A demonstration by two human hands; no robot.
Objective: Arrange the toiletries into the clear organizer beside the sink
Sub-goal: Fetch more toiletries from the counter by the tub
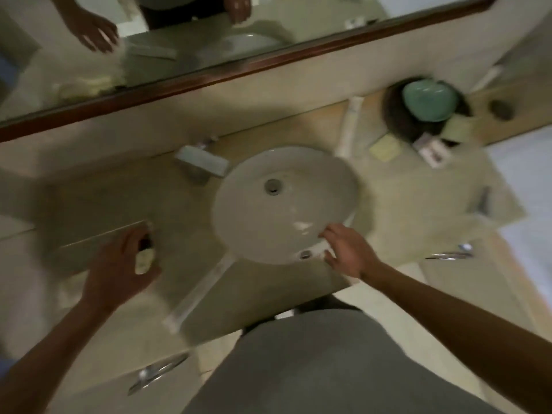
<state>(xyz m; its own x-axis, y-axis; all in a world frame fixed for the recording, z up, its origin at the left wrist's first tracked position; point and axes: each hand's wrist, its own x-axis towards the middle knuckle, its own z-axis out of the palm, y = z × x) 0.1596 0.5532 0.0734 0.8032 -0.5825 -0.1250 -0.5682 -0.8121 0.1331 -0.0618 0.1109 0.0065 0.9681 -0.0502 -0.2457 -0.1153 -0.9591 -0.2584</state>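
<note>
The picture is blurred by motion. My left hand (119,264) is closed around a small pale bottle with a dark cap (145,255), held over the right end of the clear organizer (89,243) left of the sink (283,204). My right hand (346,249) rests with fingers spread on the sink's near rim and holds nothing. A white tube (348,127) lies on the counter behind the sink. Two pale yellow soap bars (383,147) (455,128) and a small white packet (431,150) lie by a dark round tray (394,115) that carries a green dish (428,98).
A long white tube (200,291) lies on the counter in front of the sink. The faucet (200,162) stands behind the sink on the left. A razor (481,201) lies on a cloth at the right. The mirror (179,40) runs along the back. Drawer handles (155,372) (448,255) sit below the counter edge.
</note>
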